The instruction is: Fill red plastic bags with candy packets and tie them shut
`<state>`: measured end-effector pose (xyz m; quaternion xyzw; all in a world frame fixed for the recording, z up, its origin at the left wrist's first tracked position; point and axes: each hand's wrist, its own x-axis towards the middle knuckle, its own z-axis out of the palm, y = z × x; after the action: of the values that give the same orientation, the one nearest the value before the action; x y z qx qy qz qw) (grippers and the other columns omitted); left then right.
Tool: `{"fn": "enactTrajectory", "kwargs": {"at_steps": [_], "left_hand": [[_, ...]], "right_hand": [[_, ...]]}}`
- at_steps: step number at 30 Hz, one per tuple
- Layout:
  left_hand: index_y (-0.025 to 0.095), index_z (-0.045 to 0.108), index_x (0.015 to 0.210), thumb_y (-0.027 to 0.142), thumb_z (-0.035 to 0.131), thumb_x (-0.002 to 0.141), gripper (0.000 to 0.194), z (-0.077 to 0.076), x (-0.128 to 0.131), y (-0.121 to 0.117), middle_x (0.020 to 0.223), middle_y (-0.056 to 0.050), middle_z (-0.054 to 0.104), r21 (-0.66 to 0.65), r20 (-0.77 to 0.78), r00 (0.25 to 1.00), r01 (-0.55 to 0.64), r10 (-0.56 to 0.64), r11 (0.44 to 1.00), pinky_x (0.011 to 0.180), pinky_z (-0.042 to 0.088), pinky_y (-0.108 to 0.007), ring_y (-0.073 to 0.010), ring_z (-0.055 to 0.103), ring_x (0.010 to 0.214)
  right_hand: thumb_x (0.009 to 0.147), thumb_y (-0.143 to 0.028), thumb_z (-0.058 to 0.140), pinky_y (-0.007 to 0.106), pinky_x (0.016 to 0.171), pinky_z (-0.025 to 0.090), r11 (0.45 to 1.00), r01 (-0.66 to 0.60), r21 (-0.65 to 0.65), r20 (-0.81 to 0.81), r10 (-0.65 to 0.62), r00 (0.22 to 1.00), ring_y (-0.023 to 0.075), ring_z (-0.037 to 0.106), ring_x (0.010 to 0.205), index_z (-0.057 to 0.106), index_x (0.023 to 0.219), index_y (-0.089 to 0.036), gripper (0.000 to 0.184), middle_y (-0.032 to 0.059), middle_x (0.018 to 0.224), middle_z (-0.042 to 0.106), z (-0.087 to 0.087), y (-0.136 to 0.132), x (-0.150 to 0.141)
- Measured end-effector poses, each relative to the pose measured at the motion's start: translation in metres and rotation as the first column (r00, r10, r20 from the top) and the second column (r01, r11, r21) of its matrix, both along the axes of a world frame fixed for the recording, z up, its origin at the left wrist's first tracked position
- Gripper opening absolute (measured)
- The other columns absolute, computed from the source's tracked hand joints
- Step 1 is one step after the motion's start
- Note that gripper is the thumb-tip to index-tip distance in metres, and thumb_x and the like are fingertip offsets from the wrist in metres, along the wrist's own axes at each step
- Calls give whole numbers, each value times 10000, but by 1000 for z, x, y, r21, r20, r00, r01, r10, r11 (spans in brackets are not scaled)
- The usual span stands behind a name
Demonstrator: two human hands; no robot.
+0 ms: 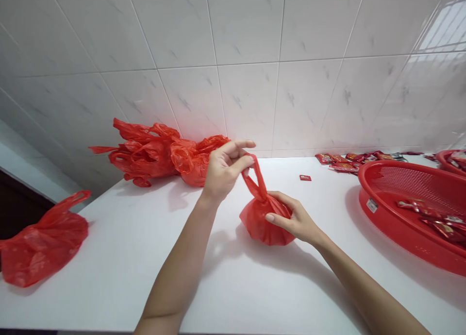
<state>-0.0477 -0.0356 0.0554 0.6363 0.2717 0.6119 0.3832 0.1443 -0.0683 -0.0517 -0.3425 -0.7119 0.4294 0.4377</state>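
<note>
Loose red plastic bag (43,242) at far left on white surface (127,281). Heap of knotted red bags (145,155) against tiled wall (247,97). Left hand (224,172) pinching handle loop of bulging red bag (264,223), which sits mid-surface; right hand (296,218) clasping bag's body, fingers curved round it. Lone red sachet (305,177) beyond. Sachet pile (349,162) by wall; red plastic basket (382,228) holding packets (433,218) at right.

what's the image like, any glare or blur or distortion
Head view: glare whitens the wall tiles at upper right; the wide lens bends tile lines and the white counter edge; the left hand, right hand and red plastic bag look sharp, with soft shadows beneath.
</note>
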Motion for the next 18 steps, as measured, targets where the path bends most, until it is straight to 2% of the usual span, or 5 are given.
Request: {"fn": "enactTrajectory", "kwargs": {"at_steps": [2, 4, 9, 14, 18], "left_hand": [[177, 737, 849, 166, 687, 698, 160, 9, -20, -1, 553, 49, 587, 49, 44, 994, -102, 100, 994, 472, 397, -234, -72, 477, 454], [179, 746, 815, 160, 693, 672, 153, 21, -49, -2, 564, 40, 616, 90, 47, 971, -239, 235, 967, 456, 367, -237, -74, 470, 458], [171, 732, 767, 145, 707, 634, 138, 48, -133, -1, 555, 58, 637, 128, -51, 833, -542, 551, 831, 511, 372, -248, -81, 474, 500], [142, 690, 785, 79, 637, 688, 127, 57, -196, 8, 537, 60, 598, -1, -288, 548, -820, 785, 572, 585, 420, -262, -104, 504, 558], [107, 694, 1031, 127, 588, 774, 278, 51, -232, 17, 627, 59, 579, 26, -510, 278, -941, 814, 338, 758, 510, -312, -122, 543, 667]], "right_hand": [[877, -482, 700, 457, 1038, 453, 998, 52, 43, -2, -52, 999, 292, 581, 1211, 586, 1324, -271, 507, 89, 1308, 637, 0, 2, 7], [889, -493, 683, 479, 1056, 451, 988, 125, 87, -33, -122, 992, 290, 585, 1221, 585, 1317, -266, 495, 106, 1309, 636, 2, 5, 14], [910, -469, 665, 407, 859, 564, 986, 144, 88, -79, -137, 987, 215, 686, 872, 661, 1170, -253, 338, 87, 1108, 694, 11, -2, 26], [919, -423, 667, 352, 814, 562, 994, 65, 91, 37, -69, 997, 176, 674, 784, 702, 1101, -289, 228, 47, 1046, 708, 17, -20, 28], [915, -441, 661, 364, 818, 545, 995, 57, 80, 121, -66, 990, 192, 667, 786, 715, 1048, -280, 216, 43, 951, 720, 16, -27, 29]]}}
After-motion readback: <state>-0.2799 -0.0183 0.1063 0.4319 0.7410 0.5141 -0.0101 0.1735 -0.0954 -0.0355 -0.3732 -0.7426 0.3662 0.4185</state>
